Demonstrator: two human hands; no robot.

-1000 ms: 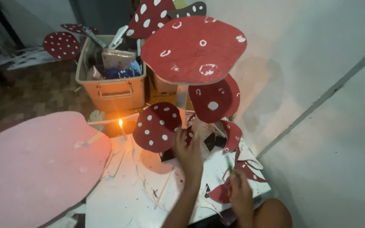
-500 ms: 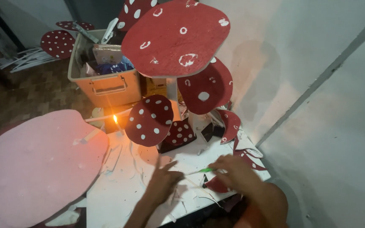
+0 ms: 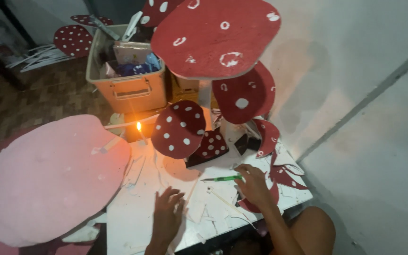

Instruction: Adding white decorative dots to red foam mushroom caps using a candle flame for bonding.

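**Green pen in right hand, over white counter**

Green pen [image 3: 223, 178] held at its right end by right hand [image 3: 252, 184], grip clamped on it, tip pointing left, lying low over the counter [image 3: 138, 208]. Left hand [image 3: 168, 213] flat on the counter, fingers spread, holding nothing, near a thin white stick [image 3: 223, 200] lying aslant between both hands. White scraps [image 3: 199, 212] strewn about the hands.

Just behind the pen, a small red dotted cap [image 3: 211, 146] leaning against a larger red dotted cap [image 3: 179, 128]. Left of these, a lit candle [image 3: 139, 127] with orange flame. Above, a big red mushroom cap [image 3: 213, 38] with white marks, and a second red cap [image 3: 246, 94] beneath it to the right. Red cut pieces [image 3: 284, 177] at the counter's right edge, just beside the right hand.

At left, a large pink board [image 3: 48, 174] overlapping the counter's edge. Behind the candle, a tan bin [image 3: 131, 92] full of assorted items; more red dotted shapes [image 3: 73, 40] on the floor further back. White wall [image 3: 355, 71] at right.
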